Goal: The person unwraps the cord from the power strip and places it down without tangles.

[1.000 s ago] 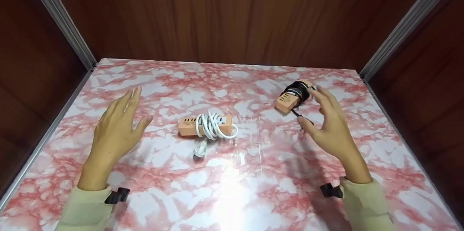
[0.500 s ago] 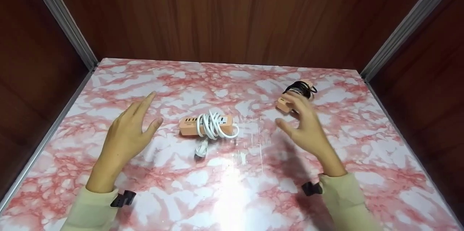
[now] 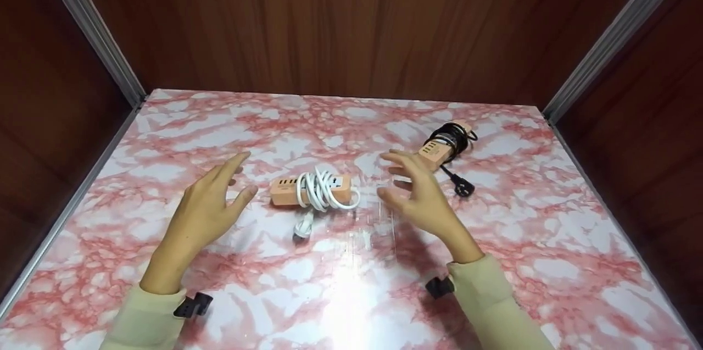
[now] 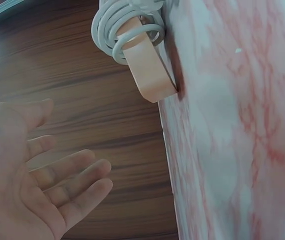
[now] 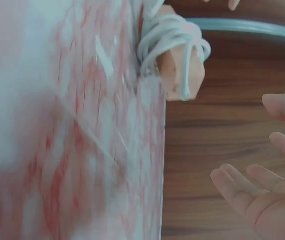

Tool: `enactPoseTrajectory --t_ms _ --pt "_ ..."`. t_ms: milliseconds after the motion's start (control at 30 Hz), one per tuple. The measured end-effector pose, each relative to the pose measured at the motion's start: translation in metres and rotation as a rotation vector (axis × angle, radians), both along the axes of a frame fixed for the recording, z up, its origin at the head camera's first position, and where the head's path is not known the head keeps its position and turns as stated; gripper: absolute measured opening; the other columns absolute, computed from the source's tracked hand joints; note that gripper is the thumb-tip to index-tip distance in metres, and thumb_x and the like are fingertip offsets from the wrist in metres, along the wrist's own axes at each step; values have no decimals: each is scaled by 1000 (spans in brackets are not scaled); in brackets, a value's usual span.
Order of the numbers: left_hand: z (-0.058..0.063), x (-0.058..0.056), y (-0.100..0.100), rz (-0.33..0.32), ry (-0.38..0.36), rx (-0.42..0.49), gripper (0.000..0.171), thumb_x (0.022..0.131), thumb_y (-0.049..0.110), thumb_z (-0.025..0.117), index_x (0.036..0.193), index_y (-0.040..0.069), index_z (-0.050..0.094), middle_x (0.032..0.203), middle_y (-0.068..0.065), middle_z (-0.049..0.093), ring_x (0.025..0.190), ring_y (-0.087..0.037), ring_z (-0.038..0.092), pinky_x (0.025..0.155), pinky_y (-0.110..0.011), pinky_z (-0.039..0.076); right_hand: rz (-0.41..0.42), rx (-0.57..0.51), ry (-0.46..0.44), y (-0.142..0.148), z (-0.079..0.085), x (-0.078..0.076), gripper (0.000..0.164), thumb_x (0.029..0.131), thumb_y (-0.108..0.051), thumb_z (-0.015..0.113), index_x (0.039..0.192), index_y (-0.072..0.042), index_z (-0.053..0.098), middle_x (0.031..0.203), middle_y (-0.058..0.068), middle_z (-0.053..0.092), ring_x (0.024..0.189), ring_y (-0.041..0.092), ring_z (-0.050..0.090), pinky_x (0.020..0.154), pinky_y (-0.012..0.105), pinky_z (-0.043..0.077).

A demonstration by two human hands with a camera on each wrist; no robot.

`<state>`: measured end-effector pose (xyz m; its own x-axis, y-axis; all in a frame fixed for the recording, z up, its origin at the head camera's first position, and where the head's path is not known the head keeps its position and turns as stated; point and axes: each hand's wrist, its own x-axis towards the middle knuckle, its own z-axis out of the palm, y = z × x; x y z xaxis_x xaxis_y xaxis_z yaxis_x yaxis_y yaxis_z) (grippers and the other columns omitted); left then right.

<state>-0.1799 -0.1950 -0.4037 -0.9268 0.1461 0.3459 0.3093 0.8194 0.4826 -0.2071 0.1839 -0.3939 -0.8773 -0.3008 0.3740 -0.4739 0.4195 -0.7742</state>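
Observation:
An orange power strip (image 3: 284, 194) lies near the middle of the table, a white cord (image 3: 317, 190) wound round it and its white plug (image 3: 303, 226) lying in front. My left hand (image 3: 208, 204) hovers to its left, fingers relaxed and thumb apart, holding nothing. To the strip's right hovers my right hand (image 3: 420, 199), also without anything in it, its fingers loosely bent. Both wrist views show the strip with its white coils ahead of the spread fingers. A second orange power strip (image 3: 434, 153), wrapped in black cord (image 3: 451, 138), lies behind the right hand, which overlaps its near end.
The black plug (image 3: 463, 185) of the second strip lies to the right of my right hand. Dark wood panels (image 3: 351, 26) wall the back and both sides of the red-and-white marbled table (image 3: 263, 295). Clear tape marks (image 3: 379, 223) show near its middle.
My right hand has moved left, from over the black-corded strip to beside the white-corded one, uncovering the black plug. My left hand has shifted right, closer to the white-corded strip. Both strips stay put.

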Motion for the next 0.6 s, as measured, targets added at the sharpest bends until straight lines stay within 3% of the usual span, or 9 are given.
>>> enactPoseTrajectory --t_ms 133,300,600 --pt "-3 0 2 -16 -15 18 60 96 48 57 149 33 36 126 -9 61 110 -31 60 86 -55 49 32 11 -41 -6 -12 -9 61 84 -10 76 139 -20 52 144 1 43 120 23 56 98 44 49" --pt "-6 -3 5 -39 -26 49 56 95 49 57 146 31 41 124 -9 62 109 -31 61 85 -54 50 75 -7 -75 -14 -18 -13 58 86 -12 74 138 -26 52 142 0 43 119 27 56 98 50 48" --pt "-9 -5 9 -72 -17 68 53 95 52 55 141 25 47 124 -10 63 105 -31 64 84 -51 52 103 -44 -134 -26 -27 -20 58 86 -11 75 138 -21 52 141 5 45 117 35 59 95 52 49"
